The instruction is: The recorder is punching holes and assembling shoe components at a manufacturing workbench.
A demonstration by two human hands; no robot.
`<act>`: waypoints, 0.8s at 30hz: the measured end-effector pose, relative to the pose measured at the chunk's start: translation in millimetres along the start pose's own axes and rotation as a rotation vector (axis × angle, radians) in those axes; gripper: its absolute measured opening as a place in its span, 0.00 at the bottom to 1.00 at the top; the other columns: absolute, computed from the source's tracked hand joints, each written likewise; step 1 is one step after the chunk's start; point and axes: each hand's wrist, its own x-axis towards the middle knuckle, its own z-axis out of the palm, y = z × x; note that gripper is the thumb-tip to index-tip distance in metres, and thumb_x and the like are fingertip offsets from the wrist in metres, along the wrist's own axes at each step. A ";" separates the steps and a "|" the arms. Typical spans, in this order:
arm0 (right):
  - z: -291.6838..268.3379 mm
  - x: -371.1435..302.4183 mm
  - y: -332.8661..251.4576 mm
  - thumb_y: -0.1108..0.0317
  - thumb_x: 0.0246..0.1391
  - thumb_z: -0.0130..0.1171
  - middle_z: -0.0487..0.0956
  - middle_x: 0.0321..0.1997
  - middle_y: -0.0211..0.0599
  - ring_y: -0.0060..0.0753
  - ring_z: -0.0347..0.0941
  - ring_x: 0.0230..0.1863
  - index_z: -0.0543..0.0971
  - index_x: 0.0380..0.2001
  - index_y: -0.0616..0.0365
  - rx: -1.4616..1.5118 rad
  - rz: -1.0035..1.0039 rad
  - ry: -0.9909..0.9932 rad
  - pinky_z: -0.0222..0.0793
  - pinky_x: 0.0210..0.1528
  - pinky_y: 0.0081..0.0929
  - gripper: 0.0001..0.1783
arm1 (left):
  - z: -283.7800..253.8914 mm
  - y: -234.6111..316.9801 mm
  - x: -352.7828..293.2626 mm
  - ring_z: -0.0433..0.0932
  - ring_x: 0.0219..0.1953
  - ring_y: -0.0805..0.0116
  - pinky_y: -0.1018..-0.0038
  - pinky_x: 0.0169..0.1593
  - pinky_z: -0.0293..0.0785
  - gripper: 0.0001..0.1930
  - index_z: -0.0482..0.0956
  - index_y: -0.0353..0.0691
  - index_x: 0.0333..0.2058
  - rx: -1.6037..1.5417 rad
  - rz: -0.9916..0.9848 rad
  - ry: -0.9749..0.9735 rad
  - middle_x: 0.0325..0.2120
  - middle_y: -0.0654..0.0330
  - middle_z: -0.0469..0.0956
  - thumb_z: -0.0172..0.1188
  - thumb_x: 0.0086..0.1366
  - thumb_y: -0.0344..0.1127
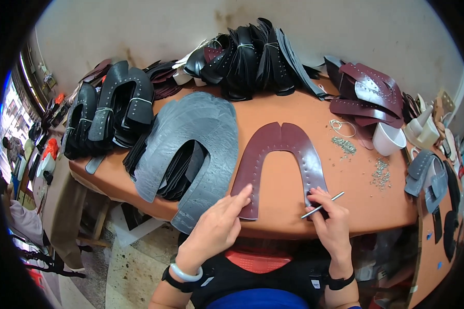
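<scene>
– Both hands are at the maroon piece (294, 139), one at each leg. How far closed are they?

– The left hand (216, 221) is loosely bent, its forefinger stretched out onto the left leg. Whether it pinches the edge, I can't tell. The right hand (331, 219) is curled nearly closed around a thin rod (313, 210), its fingertips by the end of the right leg.

– How does the rod lie?

– Slantwise, with its lower end at the foot of that leg and its upper end poking out to the right, past the fingers.

– And the piece?

– Flat on the orange table (366, 206), near the front edge, its arch away from the person. Small dots run along the inner edge; they're too small to tell as holes or studs.

– What's around it?

– On its left, a grey stack (201, 118) of arched sheets. Black bundles (246, 59), tied with pale bands, are at the back by the wall. On its right, metal bits (381, 172) lie in two scatters, with white string (336, 124) near the farther one and a white cup (389, 140) between the scatters and the table's right side.
</scene>
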 end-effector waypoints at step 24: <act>26.5 -31.2 -42.6 0.64 0.67 0.49 0.79 0.28 0.40 0.23 0.76 0.28 0.77 0.39 0.70 1.084 0.298 -0.032 0.74 0.35 0.20 0.17 | 24.6 34.4 -43.0 0.76 0.33 0.74 0.79 0.37 0.74 0.16 0.75 0.29 0.49 -1.182 -0.651 -0.154 0.35 0.58 0.76 0.49 0.72 0.37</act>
